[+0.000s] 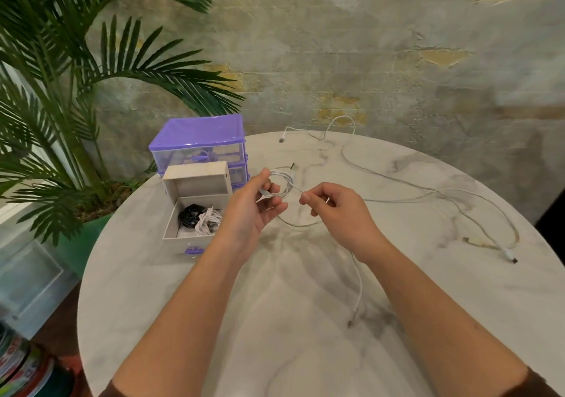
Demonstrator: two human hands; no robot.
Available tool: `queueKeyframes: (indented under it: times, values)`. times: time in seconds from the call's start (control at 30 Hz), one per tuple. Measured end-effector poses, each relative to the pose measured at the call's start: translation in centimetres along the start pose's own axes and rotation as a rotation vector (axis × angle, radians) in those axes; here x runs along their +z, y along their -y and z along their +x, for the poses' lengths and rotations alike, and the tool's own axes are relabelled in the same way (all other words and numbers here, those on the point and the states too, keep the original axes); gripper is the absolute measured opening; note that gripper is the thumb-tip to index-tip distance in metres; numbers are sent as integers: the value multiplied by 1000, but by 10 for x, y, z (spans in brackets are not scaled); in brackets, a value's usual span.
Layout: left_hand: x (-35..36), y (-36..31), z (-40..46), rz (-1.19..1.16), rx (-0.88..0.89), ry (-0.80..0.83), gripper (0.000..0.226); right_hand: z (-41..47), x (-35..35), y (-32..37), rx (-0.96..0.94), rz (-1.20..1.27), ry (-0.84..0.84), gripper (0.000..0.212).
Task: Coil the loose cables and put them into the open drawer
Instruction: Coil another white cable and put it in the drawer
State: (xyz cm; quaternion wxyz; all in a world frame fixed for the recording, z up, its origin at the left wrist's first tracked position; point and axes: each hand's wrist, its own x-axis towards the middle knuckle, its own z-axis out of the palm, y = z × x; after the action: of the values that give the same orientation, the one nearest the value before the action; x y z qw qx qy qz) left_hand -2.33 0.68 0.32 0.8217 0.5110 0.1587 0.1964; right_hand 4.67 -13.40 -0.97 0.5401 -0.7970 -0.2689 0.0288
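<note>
Here, going left to right, we see:

Plant: a palm (61, 91) stands at the far left, beside the table edge.

Drawer unit: a small purple drawer unit (198, 143) sits on the left part of the round marble table (305, 351).

Open drawer: the open drawer (191, 222) is pulled out towards us, just left of our left hand; in it lie a coiled black cable (190, 215) and a coiled white cable (208, 222), touching each other.

Left hand: our left hand (253, 207) is raised above the table, fingers curled round a small white coil (279, 185); thumb and fingertips pinch the loops, and a plug end sticks out just above the coil.

Cable between the hands: a short run of the same cable passes from the coil to the right hand, and a slack loop hangs below both hands.

Right hand: our right hand (333, 210) is just beside the left, closed in a pinch on the cable near the coil, the other fingers folded in.

Trailing end: the tail of the white cable (359, 289) runs down under the right wrist and lies on the table nearer to us.

Loose cables: two more loose white cables (443, 195) sprawl across the right part of the table, well apart from the hands, with plugs at the far edge and near the right rim.
</note>
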Motion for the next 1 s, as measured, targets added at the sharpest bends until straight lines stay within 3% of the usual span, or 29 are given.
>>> queueKeyframes:
  times: [0.23, 0.73, 0.87, 1.0]
  values:
    - [-2, -1, -3, 163, -88, 93, 17, 1, -3, -2, 2, 195, -128, 15]
    - [3, 4, -8, 502, -92, 103, 39, 0, -7, 0, -93, 245, -160, 13]
    - [2, 2, -6, 394, -52, 96, 32, 2, -7, -2, -41, 250, -117, 21]
    - [2, -6, -6, 64, -64, 16, 18, -1, -9, -3, -2, 166, 158, 29]
